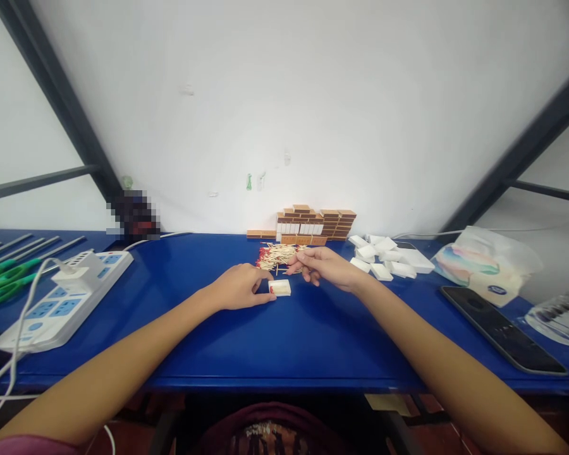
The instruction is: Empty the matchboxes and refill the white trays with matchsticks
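A small white matchbox tray [286, 292] lies on the blue table with some red-headed matches in it. My left hand [239, 285] grips its left end between thumb and fingers. Just above and right of the tray, my right hand [326, 266] hangs with thumb and forefinger pinched together; whatever they hold is too small to make out. Behind both hands is a loose heap of wooden matches [275, 256] with red heads, partly covered by the right hand.
Brown matchboxes [337, 222] are stacked against the wall. White empty trays [382, 272] lie piled to the right, near a tissue pack [490, 262] and a phone [500, 328]. At left are a power strip [71, 303] with cables and green-handled tools [9, 278].
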